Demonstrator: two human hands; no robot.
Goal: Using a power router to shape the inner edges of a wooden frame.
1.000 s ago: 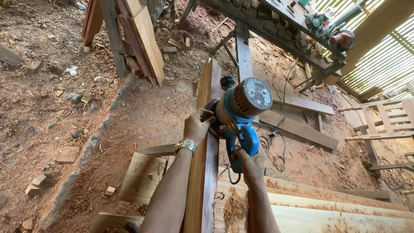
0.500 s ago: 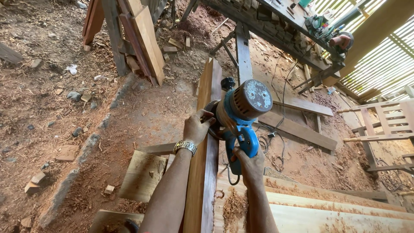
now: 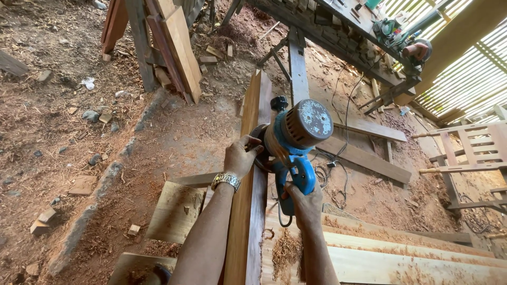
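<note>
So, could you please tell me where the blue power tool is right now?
In the head view, the blue power tool sits at centre frame against the right side of the upright wooden plank, with the left hand at its front and the right hand on its handle.

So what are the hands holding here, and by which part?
Both hold a blue power tool on the edge of an upright plank: the right hand grips its rear blue handle, the left hand its front end.
</note>
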